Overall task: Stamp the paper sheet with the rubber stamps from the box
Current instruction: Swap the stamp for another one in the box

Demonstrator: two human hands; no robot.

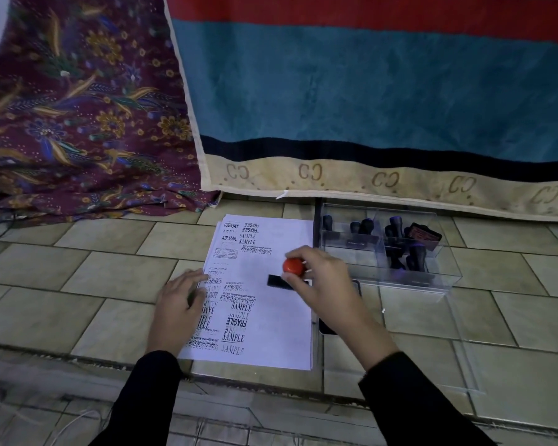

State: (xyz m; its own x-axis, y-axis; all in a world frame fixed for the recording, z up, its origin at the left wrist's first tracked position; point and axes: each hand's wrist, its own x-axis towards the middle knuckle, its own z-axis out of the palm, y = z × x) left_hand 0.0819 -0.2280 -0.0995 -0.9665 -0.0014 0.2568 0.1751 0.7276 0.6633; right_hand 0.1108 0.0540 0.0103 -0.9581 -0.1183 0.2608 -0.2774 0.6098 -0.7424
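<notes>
Right hand (319, 278) is closed around a stamp with a red knob (293, 266); its black base sits over the paper sheet (281, 320), contact with the paper not discernible. Left hand (182, 300) lies flat, fingers spread, holding nothing, on the sheet's left edge. Sheet rests on a tiled floor (94, 278) and already bears many prints (SAMPLE, FRAGILE, AIR MAIL). Clear plastic box (445, 278) just right of the sheet holds several dark-handled stamps (416, 255).
</notes>
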